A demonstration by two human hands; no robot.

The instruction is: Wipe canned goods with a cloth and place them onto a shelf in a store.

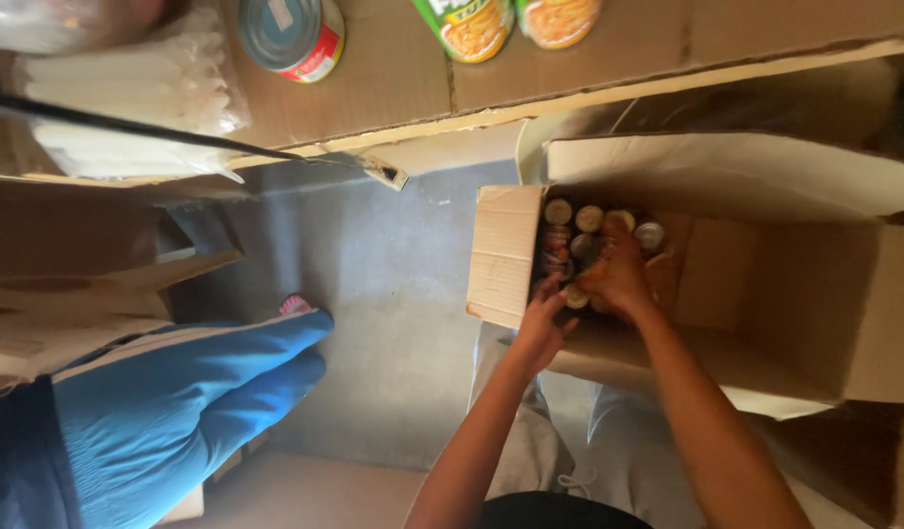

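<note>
An open cardboard box (pixel 785 294) stands on the floor in front of me, its flaps spread out. Several cans (pixel 589 220) with metal lids stand upright in its left end. Both my hands reach down into it. My left hand (pixel 545 328) is at the near edge of the cans, fingers curled beside a small can (pixel 575 297). My right hand (pixel 618 274) lies on top of the cans, fingers wrapped over them. Whether either hand grips a can is hidden.
A cardboard-covered surface (pixel 393 78) at the top holds a red-labelled tin (pixel 293 37), two green-labelled cans (pixel 471 24) and a pack of white sticks (pixel 128 93). Another person's blue trouser legs (pixel 187 402) stand at left. More cardboard boxes (pixel 70 284) are on the left. Grey concrete floor (pixel 383 294).
</note>
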